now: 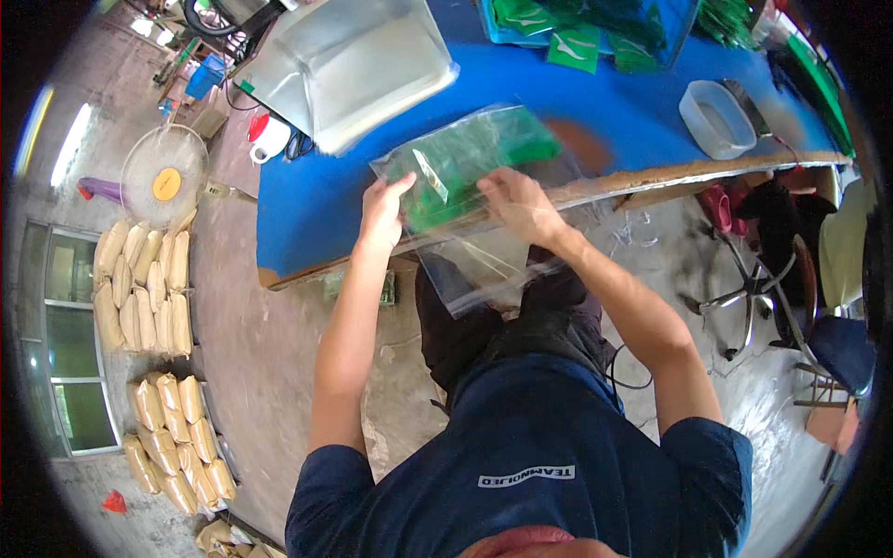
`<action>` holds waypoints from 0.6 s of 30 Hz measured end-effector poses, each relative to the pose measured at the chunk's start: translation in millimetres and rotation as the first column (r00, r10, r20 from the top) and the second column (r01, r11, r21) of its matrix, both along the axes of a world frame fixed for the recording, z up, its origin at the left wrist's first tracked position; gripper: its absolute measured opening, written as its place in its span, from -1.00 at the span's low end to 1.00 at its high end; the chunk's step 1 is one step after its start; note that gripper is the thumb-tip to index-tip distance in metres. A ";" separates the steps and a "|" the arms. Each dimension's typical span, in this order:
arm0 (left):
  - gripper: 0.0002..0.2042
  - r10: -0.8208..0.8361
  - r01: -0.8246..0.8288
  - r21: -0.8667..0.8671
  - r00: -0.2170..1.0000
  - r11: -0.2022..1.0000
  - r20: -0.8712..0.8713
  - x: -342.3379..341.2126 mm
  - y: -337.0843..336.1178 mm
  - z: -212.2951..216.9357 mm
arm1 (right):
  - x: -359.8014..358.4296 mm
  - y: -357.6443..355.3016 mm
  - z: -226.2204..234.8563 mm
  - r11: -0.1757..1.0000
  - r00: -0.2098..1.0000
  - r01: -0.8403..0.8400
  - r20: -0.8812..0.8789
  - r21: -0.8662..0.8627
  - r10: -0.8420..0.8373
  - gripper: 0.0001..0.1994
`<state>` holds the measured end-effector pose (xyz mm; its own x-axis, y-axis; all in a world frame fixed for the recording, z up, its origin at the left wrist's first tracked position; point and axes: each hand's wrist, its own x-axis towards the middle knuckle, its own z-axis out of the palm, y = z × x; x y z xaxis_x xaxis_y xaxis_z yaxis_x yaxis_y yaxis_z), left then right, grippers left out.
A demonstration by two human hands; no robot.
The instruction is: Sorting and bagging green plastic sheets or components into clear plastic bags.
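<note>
A large clear plastic bag (474,270) hangs over the front edge of the blue table (307,223), its lower part above my lap. Green material (465,177) shows through its upper part; I cannot make out its exact kind. On the bag's left side my left hand (384,209) is closed, thumb on top of the film. My right hand (523,206) pinches the film nearer the bag's middle, its fingers partly hidden.
A shiny metal tray (372,70) stands at the back left. Farther right are a blue crate (684,33) with green packets (574,48) and a translucent plastic tub (716,121). A wheeled chair (749,288) is on the floor at right; stacked sacks (144,288) are at left.
</note>
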<state>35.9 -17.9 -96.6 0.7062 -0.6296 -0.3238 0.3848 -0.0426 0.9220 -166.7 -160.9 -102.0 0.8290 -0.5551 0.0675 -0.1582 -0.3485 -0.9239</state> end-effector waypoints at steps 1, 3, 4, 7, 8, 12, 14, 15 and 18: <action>-0.54 -0.005 0.009 -0.032 0.994 0.999 0.105 2.0 6.5 -5.8 | -2.8 6.7 2.8 0.962 0.994 -0.087 -0.043 0.257 0.101 -0.60; -0.52 0.025 -0.020 -0.039 0.992 0.999 0.124 1.7 11.0 -8.1 | 0.9 18.5 12.4 0.860 0.996 -0.087 0.063 0.503 0.063 -0.63; -0.50 0.042 -0.035 -0.051 0.989 0.998 0.144 -1.5 11.2 -7.6 | 1.2 24.4 13.4 0.700 0.989 -0.095 0.150 0.708 -0.018 -0.65; -0.25 0.088 -0.083 -0.035 0.980 0.996 0.177 -3.4 11.0 -13.6 | 7.3 43.5 -11.1 0.361 0.955 -0.190 0.257 0.913 -0.146 -0.67; -0.15 0.131 -0.127 -0.029 0.963 0.991 0.234 -4.6 9.8 -15.1 | 8.2 50.5 -18.4 0.160 0.935 -0.243 0.275 0.957 -0.226 -0.69; -0.04 0.109 -0.108 -0.021 0.928 0.994 0.357 -8.6 7.3 -9.5 | 4.0 66.5 -20.8 0.051 0.889 -0.329 0.328 0.943 -0.319 -0.68; 0.01 0.052 -0.137 0.071 0.726 0.988 0.686 -4.2 3.4 -14.4 | -3.0 70.4 -17.3 0.034 0.869 -0.359 0.348 0.933 -0.351 -0.67; -0.11 0.026 -0.238 0.097 0.465 0.967 0.885 -11.9 -0.7 -4.5 | -8.5 70.1 -18.3 0.037 0.866 -0.352 0.340 0.935 -0.366 -0.67; -0.32 -0.277 -0.122 0.272 -0.024 0.954 0.961 -3.5 -7.6 33.4 | -27.4 81.1 -18.8 0.090 0.865 -0.341 0.350 0.936 -0.360 -0.68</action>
<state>32.4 -25.6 -63.2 0.3816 -0.7604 0.5255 -0.9187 -0.2496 0.3061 -194.2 -79.8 -120.8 0.8814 -0.4113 -0.2324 0.3227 0.8835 -0.3397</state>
